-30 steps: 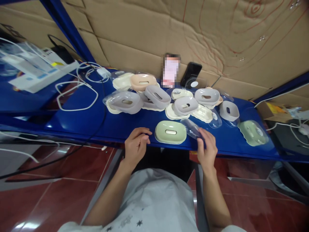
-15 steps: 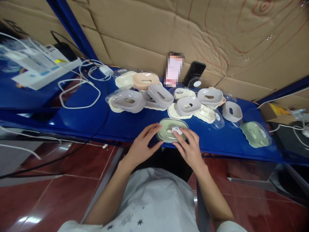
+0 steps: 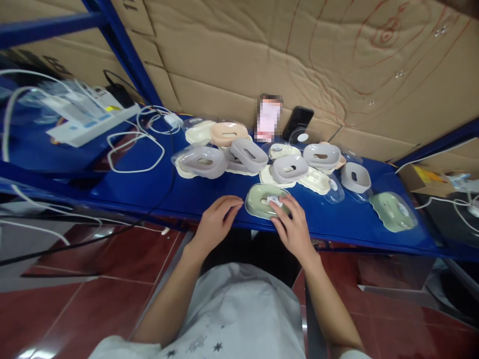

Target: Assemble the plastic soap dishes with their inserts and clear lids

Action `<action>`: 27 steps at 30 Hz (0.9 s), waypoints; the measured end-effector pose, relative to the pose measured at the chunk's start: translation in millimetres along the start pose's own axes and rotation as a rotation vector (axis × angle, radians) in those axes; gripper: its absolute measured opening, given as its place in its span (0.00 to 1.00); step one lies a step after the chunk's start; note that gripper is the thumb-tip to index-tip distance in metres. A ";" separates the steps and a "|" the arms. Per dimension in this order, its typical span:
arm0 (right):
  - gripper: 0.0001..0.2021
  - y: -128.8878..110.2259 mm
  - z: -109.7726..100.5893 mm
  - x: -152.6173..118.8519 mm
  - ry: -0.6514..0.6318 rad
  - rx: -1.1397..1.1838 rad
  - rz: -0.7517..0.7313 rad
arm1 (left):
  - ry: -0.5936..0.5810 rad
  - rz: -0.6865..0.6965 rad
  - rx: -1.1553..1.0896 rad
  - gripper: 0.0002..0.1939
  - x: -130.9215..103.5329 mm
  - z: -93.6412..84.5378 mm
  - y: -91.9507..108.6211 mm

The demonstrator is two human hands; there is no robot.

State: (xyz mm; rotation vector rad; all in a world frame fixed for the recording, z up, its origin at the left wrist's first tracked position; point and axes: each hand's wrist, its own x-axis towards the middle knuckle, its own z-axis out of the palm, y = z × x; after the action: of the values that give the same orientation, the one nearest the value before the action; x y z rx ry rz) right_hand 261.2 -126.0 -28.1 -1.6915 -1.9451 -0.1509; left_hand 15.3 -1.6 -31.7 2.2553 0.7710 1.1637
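Cardboard (image 3: 224, 65) backs the blue bench (image 3: 209, 193). Near its front edge the clear lid (image 3: 266, 187) now covers the green dish (image 3: 256, 205), bare a second ago, so this set is paired. The empty left hand (image 3: 219, 219) has drawn off beside it, tips perhaps touching; the right hand (image 3: 295, 224) lies on the lid, clamped or not I cannot tell.

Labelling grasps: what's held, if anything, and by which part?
Right hand touches the right end of the clear lid over the green dish; grip can't be told. Left hand holds nothing, beside the dish's left end.
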 end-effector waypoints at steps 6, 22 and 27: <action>0.26 12.7 -5.5 -18.2 0.086 -0.101 0.143 | 0.281 -0.029 0.284 0.12 20.3 -38.6 -29.3; 0.34 -16.0 4.6 -9.2 0.109 -0.163 0.079 | 0.048 0.122 0.401 0.14 17.2 -8.1 -6.0; 0.32 -28.3 16.6 0.7 -0.002 -0.178 -0.063 | -0.071 0.145 0.336 0.17 2.5 5.3 11.0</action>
State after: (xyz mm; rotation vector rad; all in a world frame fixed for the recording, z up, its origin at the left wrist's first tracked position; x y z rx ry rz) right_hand 229.0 -123.9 -34.2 -1.7413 -2.0391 -0.3562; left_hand 23.7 -8.7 -26.1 2.6529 0.8384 1.0754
